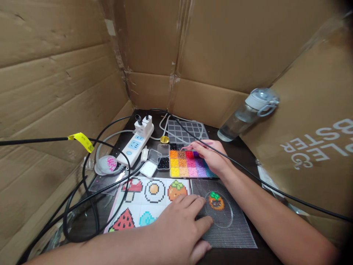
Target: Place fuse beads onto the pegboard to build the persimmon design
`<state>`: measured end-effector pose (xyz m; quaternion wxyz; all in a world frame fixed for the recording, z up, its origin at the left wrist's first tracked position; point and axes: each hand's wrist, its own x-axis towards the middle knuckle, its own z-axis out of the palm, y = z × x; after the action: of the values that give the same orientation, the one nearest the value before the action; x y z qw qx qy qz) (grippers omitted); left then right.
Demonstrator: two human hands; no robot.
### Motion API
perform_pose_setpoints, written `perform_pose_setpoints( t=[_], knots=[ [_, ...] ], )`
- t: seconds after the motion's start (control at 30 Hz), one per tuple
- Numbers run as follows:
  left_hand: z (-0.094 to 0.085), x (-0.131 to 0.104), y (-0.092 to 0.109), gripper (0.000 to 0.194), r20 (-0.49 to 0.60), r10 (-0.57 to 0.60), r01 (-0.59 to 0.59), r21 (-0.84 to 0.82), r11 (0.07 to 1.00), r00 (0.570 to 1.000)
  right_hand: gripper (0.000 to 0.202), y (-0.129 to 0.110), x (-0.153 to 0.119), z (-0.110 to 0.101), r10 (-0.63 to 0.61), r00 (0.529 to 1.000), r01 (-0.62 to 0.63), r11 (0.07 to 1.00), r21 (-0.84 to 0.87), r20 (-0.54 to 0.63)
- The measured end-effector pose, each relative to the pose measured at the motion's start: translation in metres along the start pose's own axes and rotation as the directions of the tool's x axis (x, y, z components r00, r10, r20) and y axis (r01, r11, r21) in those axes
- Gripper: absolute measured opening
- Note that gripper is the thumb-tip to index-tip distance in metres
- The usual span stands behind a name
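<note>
Pinching tweezers (186,147), the right hand (214,157) overlaps the bead box (180,177), the open left hand (185,220) the pegboard (239,235) edge.

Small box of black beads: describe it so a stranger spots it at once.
Find the white power strip, then the many-coloured bead tray to its right. Between them sit two small open boxes. It is the one nearer the tray, filled with black beads; its neighbour's contents are white.

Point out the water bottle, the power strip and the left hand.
Water bottle (237,119): head view, on its clear body.
Power strip (132,148): head view, on its upper face by the sockets.
Left hand (184,219): head view, on the back of the hand.
</note>
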<state>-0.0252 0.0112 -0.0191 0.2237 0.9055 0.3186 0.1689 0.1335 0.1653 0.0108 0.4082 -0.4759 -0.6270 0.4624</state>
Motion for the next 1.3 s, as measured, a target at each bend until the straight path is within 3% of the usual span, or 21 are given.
perform_pose_setpoints(
  t=[0.3,0.5,0.7,0.97,1.3],
  knots=[
    [0.001,-0.002,0.002,0.042,-0.025,-0.005,0.006,0.016,1.0,1.0,0.03,-0.009,-0.035,-0.037,0.142,0.97,-0.099,0.972,0.213,-0.196],
    [0.007,-0.001,-0.001,0.039,-0.068,0.036,-0.033,0.035,0.999,0.997,0.026,-0.003,-0.105,-0.058,0.06,0.94,-0.041,0.997,0.064,-0.334],
    [0.006,-0.001,-0.002,0.036,-0.053,0.061,-0.058,0.051,0.997,0.997,0.019,0.029,-0.169,-0.065,-0.019,0.949,-0.026,0.99,-0.14,-0.313],
    [0.006,0.0,-0.002,0.035,-0.054,0.071,-0.067,0.07,0.995,0.996,0.017,0.03,-0.172,-0.053,-0.071,0.979,0.026,0.973,-0.229,-0.193],
    [0.006,0.001,-0.001,0.036,-0.024,0.066,-0.064,0.069,0.996,0.998,0.016,0.032,-0.171,-0.049,-0.098,0.981,0.041,0.95,-0.309,-0.17]
  ],
)
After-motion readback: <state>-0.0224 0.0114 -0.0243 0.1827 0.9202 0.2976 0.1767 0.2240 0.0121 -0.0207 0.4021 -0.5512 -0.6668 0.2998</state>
